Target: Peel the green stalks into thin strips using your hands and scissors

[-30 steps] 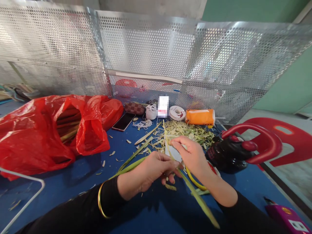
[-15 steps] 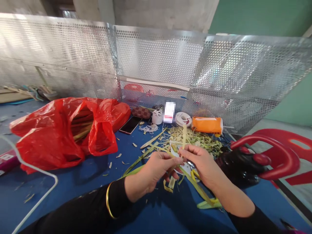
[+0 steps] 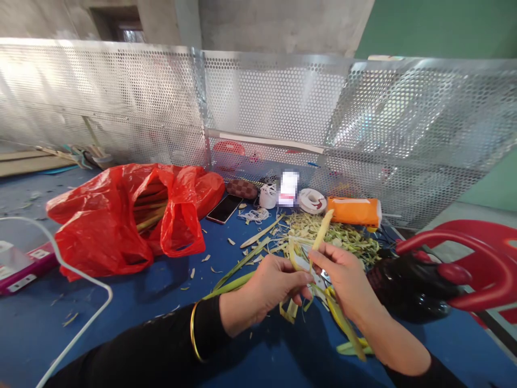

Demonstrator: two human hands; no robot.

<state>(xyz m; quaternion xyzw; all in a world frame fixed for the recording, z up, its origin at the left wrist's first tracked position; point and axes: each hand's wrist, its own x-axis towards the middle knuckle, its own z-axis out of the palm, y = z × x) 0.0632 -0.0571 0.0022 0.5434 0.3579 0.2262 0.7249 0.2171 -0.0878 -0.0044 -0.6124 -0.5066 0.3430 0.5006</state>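
Over a blue table (image 3: 161, 318), my left hand (image 3: 277, 285) pinches a pale yellow plant strip between thumb and fingers. My right hand (image 3: 343, 275) is closed on the upright plant strip (image 3: 323, 229), close to my left fingertips. Another pale strip (image 3: 293, 255) curls up beside my left fingers. Green leaf pieces (image 3: 343, 318) hang and lie below my right hand. Long green stalks (image 3: 242, 264) run out past my left wrist. Behind the hands lies a heap of shredded plant scraps (image 3: 351, 237); scissors, partly hidden, show near my right fingers.
At left, a red plastic bag (image 3: 109, 226) holds brown stalks, with a white cable (image 3: 81, 269) in front. A phone (image 3: 225, 208), a white tape roll (image 3: 312, 201) and an orange pack (image 3: 353, 211) stand along a perforated metal screen (image 3: 266, 102). At right stands a dark red-handled jug (image 3: 416, 285).
The strip in my right hand has gone from upright to leaning right, and a second curled strip now shows beside it. The whole view has shifted, so things sit further right.
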